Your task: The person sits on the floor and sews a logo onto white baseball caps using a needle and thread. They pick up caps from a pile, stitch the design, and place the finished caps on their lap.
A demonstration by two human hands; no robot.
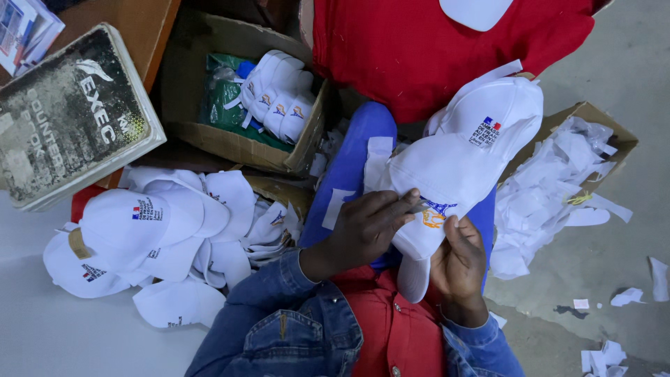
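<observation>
A white cap (447, 178) with a small orange and blue embroidered emblem lies over a blue seat in front of me. My left hand (363, 227) rests on its front panel, fingers pinching a small tool or paper scrap beside the emblem; which one I cannot tell. My right hand (457, 262) grips the cap from below, near the brim. A second white cap (499, 115) with a flag patch sits just behind it.
A pile of white caps (153, 241) lies at my left. A cardboard box (230, 136) holds more stacked caps and green plastic. Another box (590, 112) at right is full of white paper scraps. A thick book (70, 112) lies top left; red fabric (433, 42) hangs above.
</observation>
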